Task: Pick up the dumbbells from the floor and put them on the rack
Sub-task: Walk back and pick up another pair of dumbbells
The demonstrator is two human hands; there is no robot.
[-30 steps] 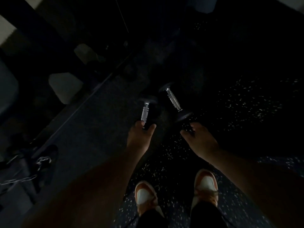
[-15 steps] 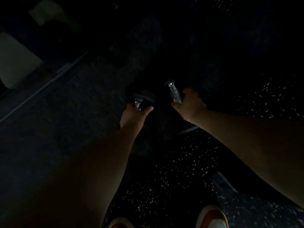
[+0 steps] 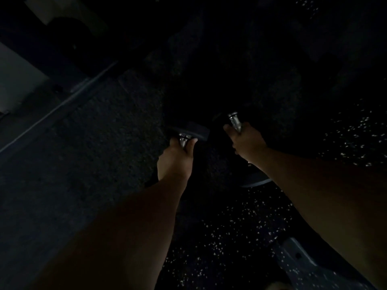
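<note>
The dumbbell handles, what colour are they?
Shiny silver metal, on both the left dumbbell handle and the right dumbbell handle, seen in the head view.

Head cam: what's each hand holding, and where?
Left hand grips the left dumbbell by its chrome handle; right hand grips the right dumbbell likewise.

Very dark scene, head view looking down. Left hand wrapped round chrome handle of left dumbbell; its dark far head shows just beyond the fingers. Right hand closed on chrome handle of right dumbbell, near head's rim visible as a pale curved edge below the wrist. Both forearms bare, reaching fwd. Speckled rubber floor at right and below; plain dark mat at left. Can't tell whether dumbbells are touching the floor.
</note>
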